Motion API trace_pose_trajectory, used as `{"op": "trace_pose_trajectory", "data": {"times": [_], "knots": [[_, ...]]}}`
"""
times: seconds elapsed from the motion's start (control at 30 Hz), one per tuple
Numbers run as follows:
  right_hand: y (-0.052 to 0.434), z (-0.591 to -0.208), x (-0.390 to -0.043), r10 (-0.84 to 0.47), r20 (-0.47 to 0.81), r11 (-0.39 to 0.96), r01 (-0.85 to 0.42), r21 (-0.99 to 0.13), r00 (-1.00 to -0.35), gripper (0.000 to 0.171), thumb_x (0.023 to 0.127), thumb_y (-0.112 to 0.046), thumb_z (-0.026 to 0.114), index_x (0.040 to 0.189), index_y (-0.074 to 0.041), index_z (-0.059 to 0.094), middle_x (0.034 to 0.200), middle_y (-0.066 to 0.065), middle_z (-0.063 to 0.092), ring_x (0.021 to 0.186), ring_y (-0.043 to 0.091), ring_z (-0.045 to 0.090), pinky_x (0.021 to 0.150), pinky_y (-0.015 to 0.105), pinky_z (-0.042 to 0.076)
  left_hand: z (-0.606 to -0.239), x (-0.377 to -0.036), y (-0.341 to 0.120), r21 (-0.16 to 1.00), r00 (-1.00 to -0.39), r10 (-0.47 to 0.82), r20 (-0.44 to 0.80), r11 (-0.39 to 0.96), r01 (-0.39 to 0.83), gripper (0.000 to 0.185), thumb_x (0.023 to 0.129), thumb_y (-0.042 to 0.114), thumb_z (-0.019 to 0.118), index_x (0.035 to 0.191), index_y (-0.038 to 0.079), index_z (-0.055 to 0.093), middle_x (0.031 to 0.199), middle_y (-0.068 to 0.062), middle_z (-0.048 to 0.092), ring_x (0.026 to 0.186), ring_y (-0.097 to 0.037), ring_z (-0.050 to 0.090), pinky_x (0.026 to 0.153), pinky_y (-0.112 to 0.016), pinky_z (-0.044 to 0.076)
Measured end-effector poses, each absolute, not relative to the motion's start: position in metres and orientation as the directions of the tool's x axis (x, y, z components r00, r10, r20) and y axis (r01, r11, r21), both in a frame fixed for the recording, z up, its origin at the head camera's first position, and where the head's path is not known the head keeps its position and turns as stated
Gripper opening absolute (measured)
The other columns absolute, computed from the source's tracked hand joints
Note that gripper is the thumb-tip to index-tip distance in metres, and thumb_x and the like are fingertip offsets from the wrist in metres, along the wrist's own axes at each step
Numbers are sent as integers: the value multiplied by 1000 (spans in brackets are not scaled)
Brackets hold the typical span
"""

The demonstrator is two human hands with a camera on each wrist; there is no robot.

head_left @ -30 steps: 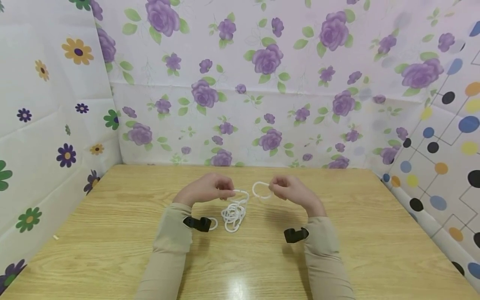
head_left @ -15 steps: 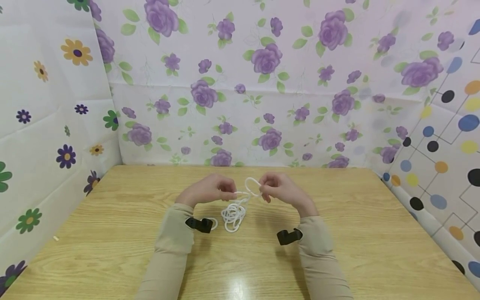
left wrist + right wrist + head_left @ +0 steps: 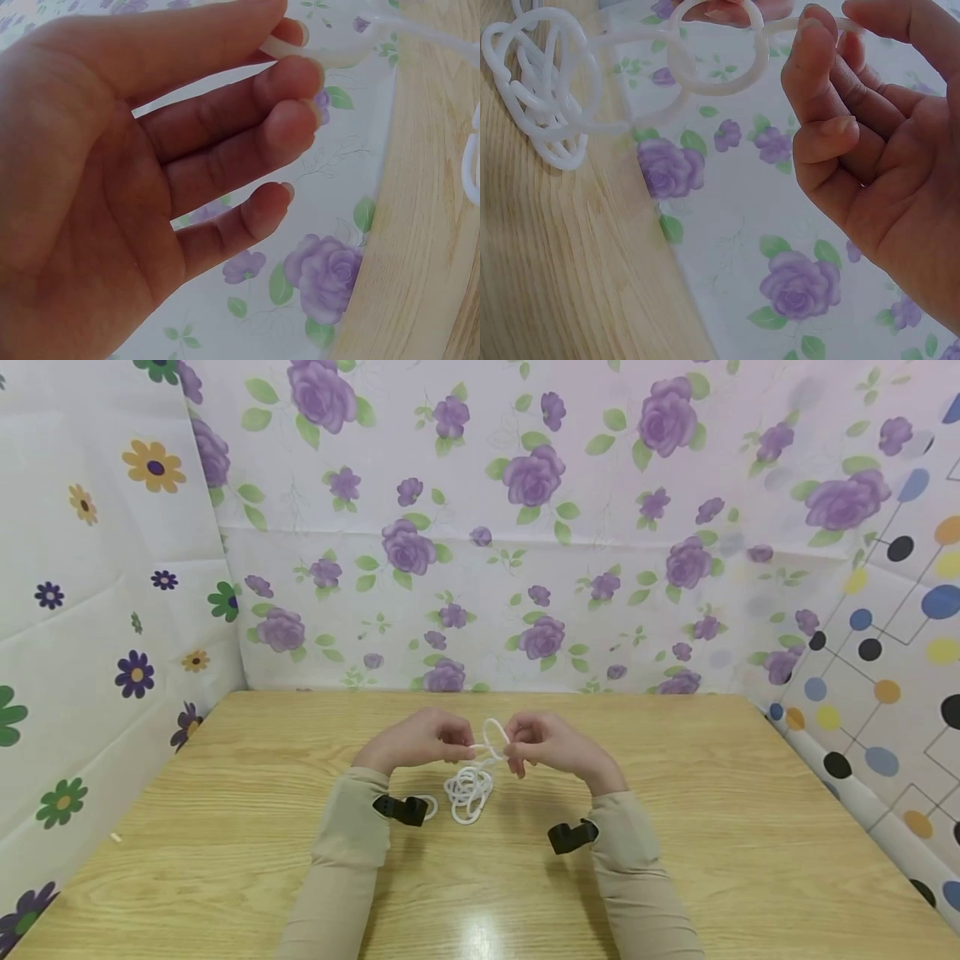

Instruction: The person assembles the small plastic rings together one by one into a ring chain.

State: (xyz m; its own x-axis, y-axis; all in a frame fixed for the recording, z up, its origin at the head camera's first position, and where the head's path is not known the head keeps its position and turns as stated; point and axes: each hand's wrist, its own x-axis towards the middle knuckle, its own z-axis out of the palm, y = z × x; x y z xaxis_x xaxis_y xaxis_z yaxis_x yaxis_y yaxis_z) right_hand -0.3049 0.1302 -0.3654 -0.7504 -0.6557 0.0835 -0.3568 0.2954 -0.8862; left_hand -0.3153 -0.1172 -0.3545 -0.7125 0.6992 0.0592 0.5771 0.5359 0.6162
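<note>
We pinch a white plastic chain point(image 3: 471, 785) with left hand point(image 3: 420, 741) and right hand point(image 3: 551, 745), top links raised, the rest piled on the desk point(image 3: 712, 827).

Both forearms, in beige sleeves, reach forward and angle inward so the hands nearly meet. The left hand point(image 3: 416, 742) has its thumb and forefinger pinched together, the other fingers point(image 3: 289, 127) loosely bent. The right hand point(image 3: 553, 745) mirrors it with curled fingertips point(image 3: 817, 45), its grip apparently a thumb-and-forefinger pinch too, though partly hidden.
</note>
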Motion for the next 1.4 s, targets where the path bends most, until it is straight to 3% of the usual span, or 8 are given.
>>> {"op": "trace_pose_trajectory", "data": {"times": [0.67, 0.83, 1.03, 1.17, 1.27, 1.4], "knots": [[123, -374, -307, -705, 62, 305, -380, -873, -707, 8, 94, -9, 59, 93, -4, 53, 69, 1, 64, 64, 18, 60, 64, 27, 42, -355, -315, -120, 622, -710, 702, 58, 531, 575, 9, 92, 19, 67, 85, 14, 69, 83, -10, 71, 68, -8, 57, 65, -25, 48], [123, -376, -307, -717, 59, 286, -370, -884, -694, 8, 94, -7, 59, 94, -3, 52, 71, 3, 63, 64, 17, 59, 65, 26, 42, -355, -315, -119, 627, -707, 705, 49, 529, 572, 9, 91, 20, 67, 87, 14, 70, 85, -12, 71, 70, -8, 59, 67, -25, 49], [124, -376, -307, -729, 72, 257, -369, -893, -681, 12, 93, -5, 60, 96, 1, 51, 74, 4, 63, 68, 19, 62, 66, 28, 46, -355, -314, -119, 648, -721, 692, 13, 543, 533, 13, 91, 28, 68, 88, 15, 71, 84, -2, 70, 72, -9, 58, 68, -27, 49], [124, -376, -306, -724, 75, 259, -371, -892, -686, 14, 91, -6, 63, 97, -1, 51, 77, 3, 63, 70, 15, 63, 67, 29, 48, -356, -315, -119, 652, -723, 691, -5, 550, 521, 16, 93, 31, 65, 92, 15, 72, 89, -10, 71, 75, -11, 59, 70, -28, 49], [123, -376, -307, -724, 79, 256, -373, -892, -685, 15, 91, -6, 64, 97, -2, 51, 78, 3, 62, 72, 20, 64, 68, 30, 50, -356, -315, -119, 649, -716, 698, 0, 545, 531, 16, 94, 29, 63, 93, 15, 72, 92, -15, 71, 75, -11, 59, 71, -28, 49], [122, -379, -308, -730, 92, 252, -391, -885, -677, 15, 91, -5, 64, 97, -1, 51, 79, 5, 61, 74, 25, 65, 70, 33, 53, -356, -315, -118, 651, -710, 704, 13, 533, 540, 15, 95, 28, 62, 94, 16, 71, 87, -10, 70, 74, -11, 59, 69, -27, 48]]}}
